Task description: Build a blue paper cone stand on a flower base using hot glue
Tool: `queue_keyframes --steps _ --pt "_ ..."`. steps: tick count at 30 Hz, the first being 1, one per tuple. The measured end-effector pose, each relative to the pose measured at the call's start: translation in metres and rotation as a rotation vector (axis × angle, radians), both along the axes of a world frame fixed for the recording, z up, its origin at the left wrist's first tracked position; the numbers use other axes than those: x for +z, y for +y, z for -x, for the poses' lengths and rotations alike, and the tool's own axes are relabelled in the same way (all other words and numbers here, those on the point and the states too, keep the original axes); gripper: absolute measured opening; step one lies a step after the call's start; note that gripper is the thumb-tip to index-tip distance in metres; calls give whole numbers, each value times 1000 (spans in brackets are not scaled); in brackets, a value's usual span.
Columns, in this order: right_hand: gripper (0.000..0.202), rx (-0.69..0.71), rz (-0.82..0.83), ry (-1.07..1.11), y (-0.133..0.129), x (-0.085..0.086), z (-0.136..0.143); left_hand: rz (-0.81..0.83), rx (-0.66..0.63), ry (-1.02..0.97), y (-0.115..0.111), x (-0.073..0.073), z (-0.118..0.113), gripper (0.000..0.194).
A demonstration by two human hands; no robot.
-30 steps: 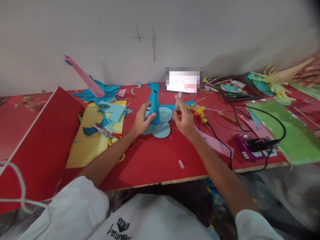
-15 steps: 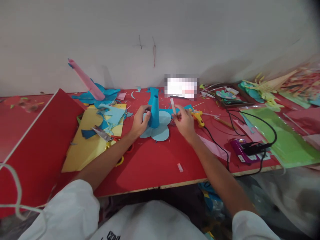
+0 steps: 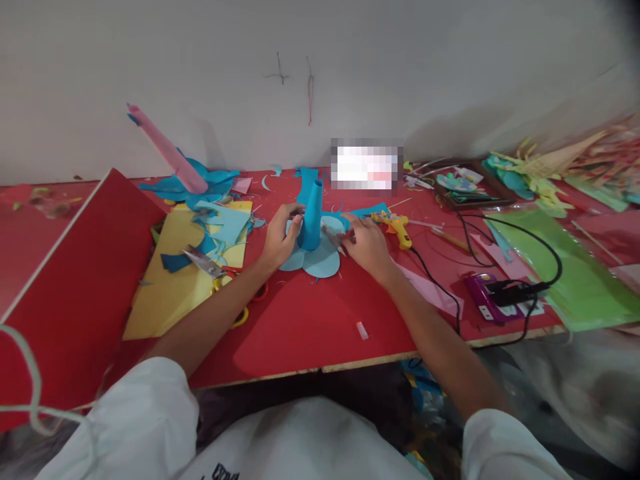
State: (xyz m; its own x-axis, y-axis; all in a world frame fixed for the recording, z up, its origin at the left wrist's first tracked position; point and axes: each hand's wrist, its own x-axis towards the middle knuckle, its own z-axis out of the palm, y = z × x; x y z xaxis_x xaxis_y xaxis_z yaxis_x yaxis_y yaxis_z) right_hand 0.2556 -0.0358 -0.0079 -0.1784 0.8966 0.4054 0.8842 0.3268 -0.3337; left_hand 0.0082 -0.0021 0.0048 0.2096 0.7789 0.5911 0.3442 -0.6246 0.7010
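A blue paper cone (image 3: pixel 312 217) stands upright on a light blue petal-shaped paper base (image 3: pixel 323 262) on the red table. My left hand (image 3: pixel 284 235) is wrapped against the cone's left side, fingers partly hidden behind it. At the right of the base, my right hand (image 3: pixel 366 241) is closed on a small pale stick (image 3: pixel 334 240), whose tip points toward the foot of the cone. A yellow glue gun (image 3: pixel 397 229) lies just right of my right hand.
Scissors (image 3: pixel 203 261) lie on yellow paper (image 3: pixel 165 293) at the left, near a pink paper tube (image 3: pixel 173 157). A purple power adapter (image 3: pixel 487 297) with black cables, green sheets (image 3: pixel 575 280) and a tray (image 3: pixel 500 200) are at the right. An eraser-like piece (image 3: pixel 363 331) lies near the front edge.
My right hand has lowered the pale stick from upright beside the base to a slant near the cone's foot. My left hand stays at the cone. The view has shifted slightly.
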Motion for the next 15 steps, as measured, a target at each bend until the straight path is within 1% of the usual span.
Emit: queue_keyframes --steps 2,5,9,11,15 --pt "45 32 -2 3 -2 3 2 -7 6 -9 0 1 0 50" --pt "44 72 32 -52 -5 5 7 -7 5 -21 0 1 1 48" --pt "52 112 119 -179 -9 4 12 19 11 -13 1 -1 1 47" --pt "56 134 141 -206 -9 3 12 28 14 -32 2 -3 0 45" --pt "58 76 97 -119 -4 2 6 24 58 -50 8 -7 1 40"
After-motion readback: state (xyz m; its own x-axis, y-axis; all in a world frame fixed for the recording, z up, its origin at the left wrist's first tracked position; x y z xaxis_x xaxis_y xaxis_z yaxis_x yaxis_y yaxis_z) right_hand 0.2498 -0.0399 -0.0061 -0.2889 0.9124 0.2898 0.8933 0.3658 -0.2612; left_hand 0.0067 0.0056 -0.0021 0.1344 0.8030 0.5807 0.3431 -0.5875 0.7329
